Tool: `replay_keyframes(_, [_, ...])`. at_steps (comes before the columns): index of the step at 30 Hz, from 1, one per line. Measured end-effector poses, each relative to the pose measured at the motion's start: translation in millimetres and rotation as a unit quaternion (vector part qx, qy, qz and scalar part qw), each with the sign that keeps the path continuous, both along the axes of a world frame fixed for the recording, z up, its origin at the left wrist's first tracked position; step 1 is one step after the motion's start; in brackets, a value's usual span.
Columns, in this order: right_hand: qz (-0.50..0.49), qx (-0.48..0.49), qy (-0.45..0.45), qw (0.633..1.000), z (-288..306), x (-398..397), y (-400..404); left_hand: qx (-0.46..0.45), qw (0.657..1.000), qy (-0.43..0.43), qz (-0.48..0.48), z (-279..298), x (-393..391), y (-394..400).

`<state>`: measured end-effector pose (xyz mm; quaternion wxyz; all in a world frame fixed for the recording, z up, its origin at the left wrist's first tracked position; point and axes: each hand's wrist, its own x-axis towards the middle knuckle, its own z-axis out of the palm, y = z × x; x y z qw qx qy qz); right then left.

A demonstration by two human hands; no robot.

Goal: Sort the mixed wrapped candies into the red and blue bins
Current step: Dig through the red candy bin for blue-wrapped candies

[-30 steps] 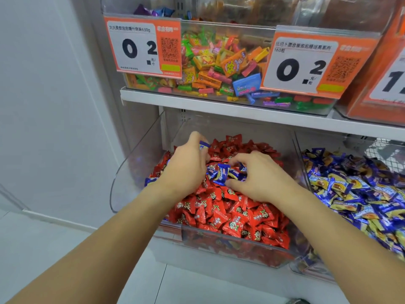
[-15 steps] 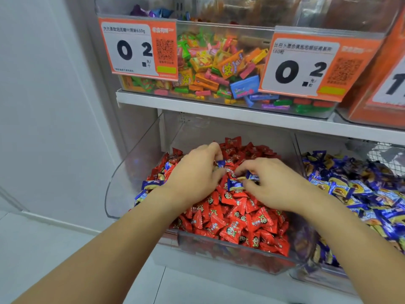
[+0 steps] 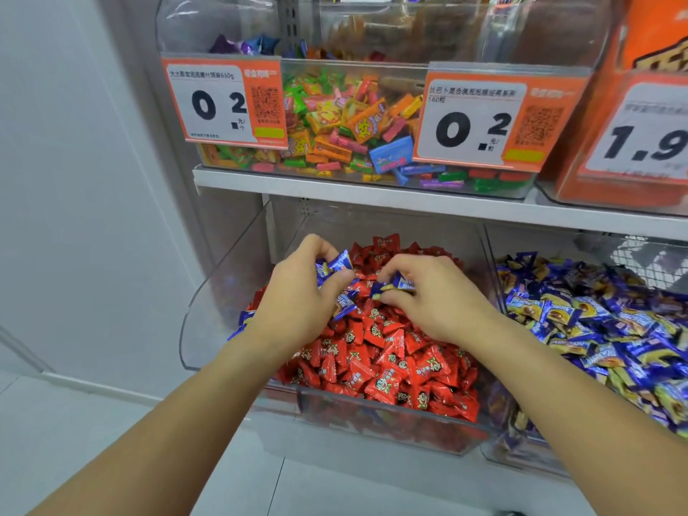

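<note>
A clear bin (image 3: 223, 277) on the lower shelf holds a heap of red wrapped candies (image 3: 394, 363) with a few blue ones mixed in. My left hand (image 3: 298, 307) rests on the heap and pinches blue wrapped candies (image 3: 335, 264) between thumb and fingers. My right hand (image 3: 435, 299) is just beside it, closed on another blue candy (image 3: 396, 285). More stray blue candies (image 3: 244, 322) lie at the heap's left edge, partly hidden by my left wrist. The neighbouring clear bin (image 3: 491, 255) to the right is full of blue and yellow wrapped candies (image 3: 595, 325).
A white shelf (image 3: 372, 197) runs above the bins, carrying a clear bin of multicoloured candies (image 3: 346, 121) with orange price tags (image 3: 227, 102). An orange box (image 3: 640, 106) stands at the upper right. A white wall (image 3: 74, 180) and floor lie to the left.
Both hands have drawn blue candies up out of the red heap and lifted slightly. The view has shifted a little.
</note>
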<state>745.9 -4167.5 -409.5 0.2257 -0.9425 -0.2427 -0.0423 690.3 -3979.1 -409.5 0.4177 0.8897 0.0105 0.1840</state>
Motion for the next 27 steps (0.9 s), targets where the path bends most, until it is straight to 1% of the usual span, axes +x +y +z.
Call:
replay_keyframes(2, [-0.025, 0.127, -0.014, 0.991, 9, -8, -3, -0.054, 0.998, 0.004, 0.007, 0, -3, -2])
replay_keyframes(3, [-0.032, 0.194, 0.006, 0.98, 12, -14, -3, -0.083, 0.996, 0.01, 0.005, -1, -4, -5])
replay_keyframes(5, [-0.031, 0.317, 0.075, 0.945, 12, -27, 1, -0.15, 0.988, 0.018, -0.005, -3, -6, -19])
replay_keyframes(6, [-0.032, 0.357, 0.101, 0.928, 9, -35, 5, -0.176, 0.984, 0.02, -0.004, -4, -7, -30])
replay_keyframes(7, [-0.037, 0.376, 0.112, 0.919, 6, -42, 9, -0.19, 0.981, 0.022, 0.002, -4, -8, -41])
replay_keyframes(10, [-0.059, 0.354, 0.088, 0.929, 1, -57, 3, -0.202, 0.979, 0.005, 0.019, -1, -8, -75])
replay_keyframes(13, [-0.062, 0.346, 0.068, 0.934, 12, -58, -30, -0.21, 0.977, -0.017, -0.006, 10, -4, -101])
replay_keyframes(15, [-0.082, 0.366, 0.067, 0.925, 19, -56, -59, -0.216, 0.975, -0.013, -0.043, 20, 2, -122])
replay_keyframes(16, [-0.097, 0.387, 0.07, 0.914, 22, -55, -75, -0.215, 0.975, -0.013, -0.062, 24, 6, -133])
replay_keyframes(18, [-0.133, 0.424, 0.083, 0.892, 24, -53, -104, -0.166, 0.982, -0.015, -0.088, 29, 17, -156])
replay_keyframes(20, [-0.172, 0.42, 0.087, 0.887, 22, -48, -129, -0.08, 0.99, -0.004, -0.117, 31, 26, -174])
replay_keyframes(22, [-0.198, 0.412, 0.095, 0.884, 18, -42, -147, -0.015, 0.983, 0.014, -0.184, 28, 28, -185])
replay_keyframes(24, [-0.211, 0.39, 0.088, 0.892, 15, -38, -158, 0.036, 0.972, 0.012, -0.233, 25, 25, -185])
replay_keyframes(25, [-0.218, 0.372, 0.071, 0.9, 15, -36, -160, 0.052, 0.972, -0.012, -0.229, 24, 23, -181])
replay_keyframes(27, [-0.213, 0.338, 0.036, 0.916, 13, -34, -163, 0.056, 0.979, -0.089, -0.177, 22, 20, -164])
